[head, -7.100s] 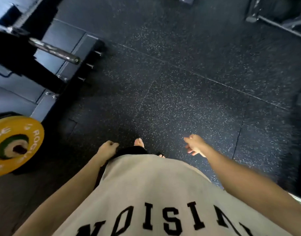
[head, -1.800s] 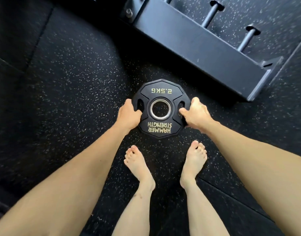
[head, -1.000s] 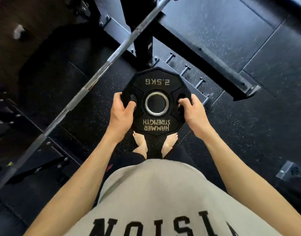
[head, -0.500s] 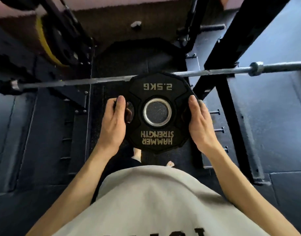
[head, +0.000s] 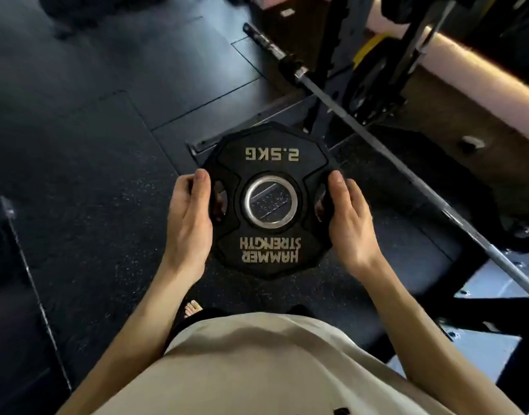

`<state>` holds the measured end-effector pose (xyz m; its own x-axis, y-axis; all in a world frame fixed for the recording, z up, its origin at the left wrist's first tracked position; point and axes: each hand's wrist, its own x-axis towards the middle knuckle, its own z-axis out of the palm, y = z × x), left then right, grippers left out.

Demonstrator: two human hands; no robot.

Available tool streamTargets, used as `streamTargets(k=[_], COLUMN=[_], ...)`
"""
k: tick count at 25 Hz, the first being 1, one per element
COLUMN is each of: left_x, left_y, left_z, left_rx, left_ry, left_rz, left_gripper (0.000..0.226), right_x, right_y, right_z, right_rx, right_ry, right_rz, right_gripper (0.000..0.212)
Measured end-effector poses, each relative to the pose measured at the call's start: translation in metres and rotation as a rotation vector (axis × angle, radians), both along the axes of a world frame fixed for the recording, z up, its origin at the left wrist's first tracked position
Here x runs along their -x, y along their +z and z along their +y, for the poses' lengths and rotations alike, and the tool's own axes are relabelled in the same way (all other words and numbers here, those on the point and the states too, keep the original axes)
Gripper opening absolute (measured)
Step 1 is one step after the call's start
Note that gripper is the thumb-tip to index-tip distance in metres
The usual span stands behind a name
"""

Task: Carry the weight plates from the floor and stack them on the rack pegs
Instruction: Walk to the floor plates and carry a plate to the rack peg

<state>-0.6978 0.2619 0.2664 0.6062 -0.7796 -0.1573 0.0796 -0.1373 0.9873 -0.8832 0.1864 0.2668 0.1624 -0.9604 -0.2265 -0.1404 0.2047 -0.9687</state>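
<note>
The black 2.5 kg weight plate [head: 268, 202] hangs at frame centre, clear of the floor [head: 86, 163], with the left hand [head: 189, 223] and right hand [head: 348, 224] each curled round an opposite rim, fingers through the side slots. The grip is only at the edges, so a careless swing could knock it against the barbell [head: 386, 151] slanting through the right of the frame. Open floor lies left; the rack frame [head: 341, 43] crowds the upper right.

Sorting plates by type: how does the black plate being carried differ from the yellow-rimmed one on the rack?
The black plate is held flat, face-up, by the left hand and right hand; the yellow-rimmed plate stands on edge among the rack uprights. The black plate's lettering shows; the yellow-rimmed plate's does not.
</note>
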Motion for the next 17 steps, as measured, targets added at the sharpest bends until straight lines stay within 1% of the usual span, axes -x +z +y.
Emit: streamTargets(k=[4,7,9,13,17], left_x=[-0.115,-0.197,-0.246,-0.322,-0.39], left_y=[0.001,0.003,0.008,0.014,0.007], left_z=[0.058,0.095,0.112,0.121,0.102], left_rx=[0.003,0.014,0.009,0.009,0.021], left_ry=[0.219,0.289,0.333,0.413,0.396], left_rz=[-0.018,-0.022,-0.041,-0.052,-0.052], left_gripper=[0.031,0.031,0.031,0.03,0.032], right_x=[-0.133,-0.226,-0.282,-0.369,-0.441], right_y=[0.009,0.015,0.015,0.018,0.008], right_z=[0.026,0.048,0.056,0.057,0.029], right_rx=[0.038,0.028,0.032,0.011,0.013], right_ry=[0.201,0.268,0.343,0.377,0.426], right_rz=[-0.003,0.002,0.003,-0.012,-0.027], right_gripper=[0.046,0.043,0.046,0.051,0.047])
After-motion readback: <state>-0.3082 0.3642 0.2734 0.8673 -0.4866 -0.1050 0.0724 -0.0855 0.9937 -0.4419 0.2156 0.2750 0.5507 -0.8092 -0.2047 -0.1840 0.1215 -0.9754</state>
